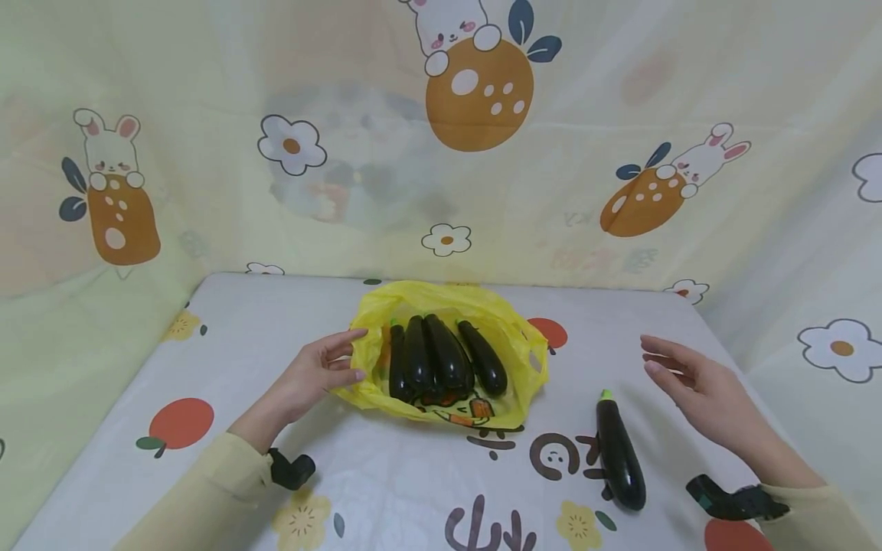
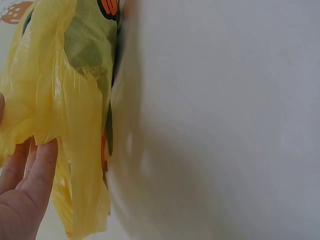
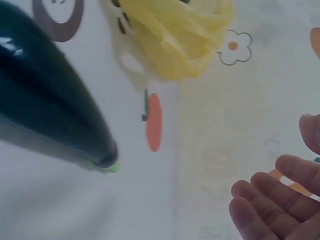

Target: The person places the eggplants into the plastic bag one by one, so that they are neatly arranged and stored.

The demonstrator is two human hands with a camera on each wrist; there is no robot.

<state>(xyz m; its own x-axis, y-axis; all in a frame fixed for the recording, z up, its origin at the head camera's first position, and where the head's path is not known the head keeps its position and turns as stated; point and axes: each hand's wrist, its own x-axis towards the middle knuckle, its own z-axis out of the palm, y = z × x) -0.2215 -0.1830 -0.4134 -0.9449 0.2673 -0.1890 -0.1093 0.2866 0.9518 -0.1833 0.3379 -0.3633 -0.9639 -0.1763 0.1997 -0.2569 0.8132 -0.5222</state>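
A yellow plastic bag [image 1: 527, 398] lies with its mouth spread wide, showing several dark eggplants [image 1: 448, 360] side by side inside. At its left rim is my left hand [image 1: 313, 383], thumb and fingers apart and touching the plastic. In the left wrist view, some fingertips [image 2: 45, 155] go behind the yellow film and are hidden. A single eggplant [image 1: 620, 455] with a green stem end lies on the table, right of the bag. My right hand [image 1: 703, 390] hovers to the right of that eggplant, fingers loosely bent and holding nothing.
A white printed cloth [image 1: 386, 490] covers the table. Behind it hangs a pale curtain [image 1: 372, 229] with rabbit and flower prints, which also closes off both sides. Black straps with small cameras [image 1: 292, 468] sit on both wrists.
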